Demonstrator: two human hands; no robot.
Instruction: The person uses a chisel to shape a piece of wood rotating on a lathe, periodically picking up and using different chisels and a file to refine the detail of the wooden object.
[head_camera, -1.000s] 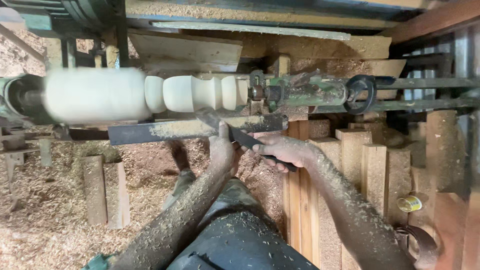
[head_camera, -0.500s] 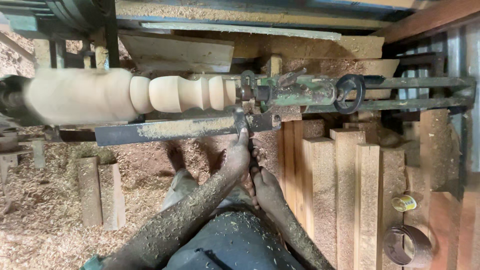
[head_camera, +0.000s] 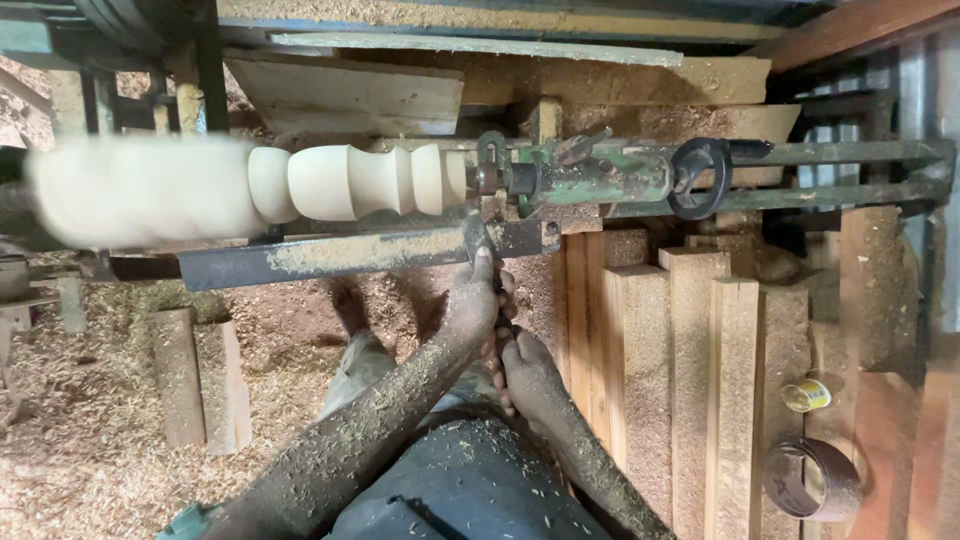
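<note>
Sawdust covers the floor (head_camera: 90, 400) all over, like yellow sand, and it sticks to both of the person's arms too. Above the floor is a wood lathe with a dark metal rest bar (head_camera: 330, 258) running across it. A pale wooden spindle (head_camera: 350, 182) is held sideways in the lathe. Its left end is a blur, and its right end has round bumps and dips cut into it. The right tip of the spindle meets a green metal part (head_camera: 590, 175) with a black hand wheel (head_camera: 700, 178) on it.

The left hand (head_camera: 475, 300) is pushed up against the rest bar, just under the right end of the spindle. Its fingers are curled around a thin metal cutting tool (head_camera: 473, 235), and the tip of the tool pokes up over the bar, close to the wood. The right hand (head_camera: 528, 372) is lower down, just behind the left one, and it is closed too, on the back end of the same tool.

Tall square wooden posts (head_camera: 690, 380) stand side by side on the right. Near them sit a small yellow tin (head_camera: 806, 395) and a dark roll of tape (head_camera: 812, 480). Two short wood blocks (head_camera: 200, 380) stand on the floor to the left.
</note>
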